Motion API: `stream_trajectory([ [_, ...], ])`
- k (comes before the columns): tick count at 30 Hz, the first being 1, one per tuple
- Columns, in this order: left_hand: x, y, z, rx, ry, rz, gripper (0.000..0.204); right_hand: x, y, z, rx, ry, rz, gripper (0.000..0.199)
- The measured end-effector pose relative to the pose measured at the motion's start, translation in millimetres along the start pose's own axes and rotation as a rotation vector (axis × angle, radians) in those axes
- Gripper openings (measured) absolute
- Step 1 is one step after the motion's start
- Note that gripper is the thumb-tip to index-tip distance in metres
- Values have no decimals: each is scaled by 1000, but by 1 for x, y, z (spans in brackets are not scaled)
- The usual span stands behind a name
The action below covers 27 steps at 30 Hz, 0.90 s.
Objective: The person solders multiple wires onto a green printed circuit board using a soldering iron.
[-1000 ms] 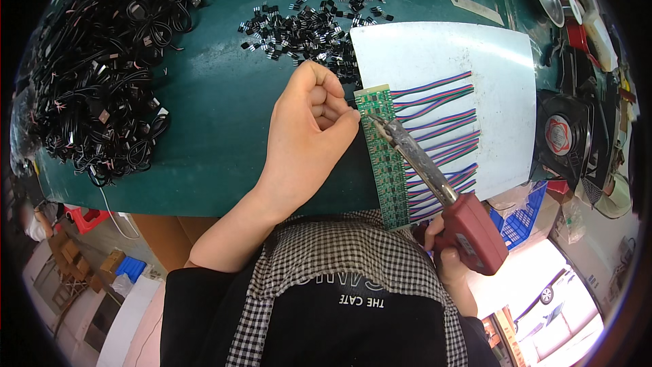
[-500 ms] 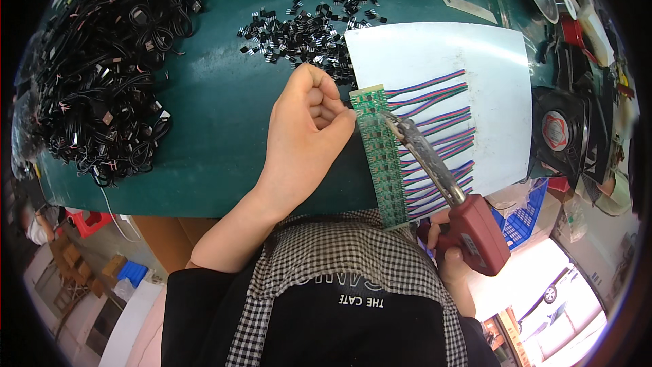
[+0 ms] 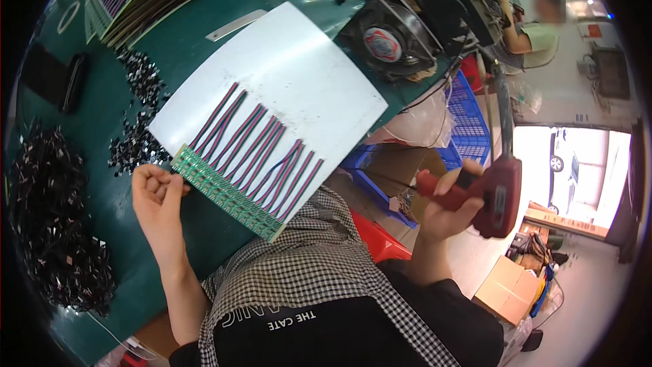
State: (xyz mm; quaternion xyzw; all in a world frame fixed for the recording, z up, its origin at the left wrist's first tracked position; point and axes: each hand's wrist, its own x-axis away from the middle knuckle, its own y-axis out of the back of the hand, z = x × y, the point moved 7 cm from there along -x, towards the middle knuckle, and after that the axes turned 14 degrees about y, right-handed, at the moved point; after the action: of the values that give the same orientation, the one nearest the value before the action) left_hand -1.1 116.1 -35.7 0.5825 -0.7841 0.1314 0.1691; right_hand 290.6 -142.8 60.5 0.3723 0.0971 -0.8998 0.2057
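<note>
Green circuit-board strip [image 3: 227,194] left of centre, red soldering gun [image 3: 504,197] at right.
Striped wires [image 3: 248,132] run from the strip onto a white sheet [image 3: 305,54]. My left hand [image 3: 159,194] curls beside its upper-left end; whether I'm pinching anything, I can't tell. My right hand [image 3: 445,207] wraps the gun's handle. White lettering crosses my black shirt [image 3: 299,343]; the fan [image 3: 407,17] bears a red-and-white label. Green tabletop [image 3: 129,231] separates left hand and cable pile [image 3: 58,231].
</note>
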Motion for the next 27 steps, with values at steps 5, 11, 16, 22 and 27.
stream_trajectory([
  [5, 2, 10, 3, 37, 28, -37, 15, -14, 11, -45, 294, -268, -68, 31],
  [11, -7, 1, 10, -82, 69, 76, 15, -2, 11, -34, -160, -134, -167, 39],
  [16, -10, 4, 15, 5, 150, 145, 14, 40, -81, -10, -308, -365, 445, 54],
  [22, -9, 6, 18, -20, 196, 116, 12, 97, -129, -16, -328, -788, 803, 63],
  [27, -11, 6, 17, -34, 188, 99, 12, 101, -135, -16, -266, -780, 863, 62],
])
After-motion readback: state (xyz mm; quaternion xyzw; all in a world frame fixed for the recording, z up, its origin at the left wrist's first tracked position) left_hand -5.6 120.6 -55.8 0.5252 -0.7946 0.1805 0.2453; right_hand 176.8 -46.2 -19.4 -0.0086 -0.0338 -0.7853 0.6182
